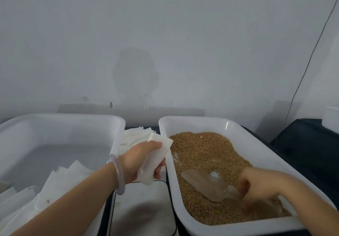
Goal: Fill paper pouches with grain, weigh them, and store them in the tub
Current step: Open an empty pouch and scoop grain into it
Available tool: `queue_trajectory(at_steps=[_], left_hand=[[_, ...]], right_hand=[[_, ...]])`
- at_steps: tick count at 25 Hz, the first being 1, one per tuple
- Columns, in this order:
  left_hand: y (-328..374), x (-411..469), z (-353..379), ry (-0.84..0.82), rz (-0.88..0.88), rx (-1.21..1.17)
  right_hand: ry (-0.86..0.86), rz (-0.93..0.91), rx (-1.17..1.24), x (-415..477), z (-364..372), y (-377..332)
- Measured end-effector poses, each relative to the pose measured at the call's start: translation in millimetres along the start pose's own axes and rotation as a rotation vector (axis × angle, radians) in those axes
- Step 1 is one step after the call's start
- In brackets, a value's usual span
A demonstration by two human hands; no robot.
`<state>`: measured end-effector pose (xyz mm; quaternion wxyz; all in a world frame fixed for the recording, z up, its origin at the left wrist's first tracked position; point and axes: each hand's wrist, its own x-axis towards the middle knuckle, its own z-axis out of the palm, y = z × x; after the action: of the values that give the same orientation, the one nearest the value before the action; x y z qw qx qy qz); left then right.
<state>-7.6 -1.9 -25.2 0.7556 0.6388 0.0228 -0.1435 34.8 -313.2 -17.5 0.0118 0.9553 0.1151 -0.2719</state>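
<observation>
Brown grain [201, 149] in right tub [192, 119] (right grip [256, 188] clamps scoop [205, 182]); left grip [141, 160] clamps pouch [161, 150].

Rims of the left tub [55, 116] and the grain tub [201, 119] wall a narrow gap over the scale [143, 204]; stacked pouches [134, 136] close its far end, the left hand [141, 160] its middle

Head-worn, facing forward and down, close above white plastic grain tub [192, 120] and white plastic pouch tub [55, 123], toward pale grey wall [165, 33].
</observation>
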Motion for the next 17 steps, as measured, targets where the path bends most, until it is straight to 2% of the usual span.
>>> queue_trajectory(at_steps=[4, 7, 10, 14, 17], left_hand=[[-3, 2, 1, 0.102, 0.143, 0.075], [-3, 1, 3, 0.110, 0.162, 0.157], [-1, -3, 4, 0.093, 0.164, 0.196], [-2, -3, 4, 0.131, 0.182, 0.338], [-2, -1, 3, 0.122, 0.201, 0.420]], right_hand=[[0.138, 0.031, 0.112, 14, -26, 9], [0.169, 0.058, 0.260, 29, -37, 7], [0.246, -0.005, 0.241, 49, -30, 6], [0.155, -0.181, 0.181, 54, -23, 8], [0.036, -0.235, 0.150, 44, -24, 8]])
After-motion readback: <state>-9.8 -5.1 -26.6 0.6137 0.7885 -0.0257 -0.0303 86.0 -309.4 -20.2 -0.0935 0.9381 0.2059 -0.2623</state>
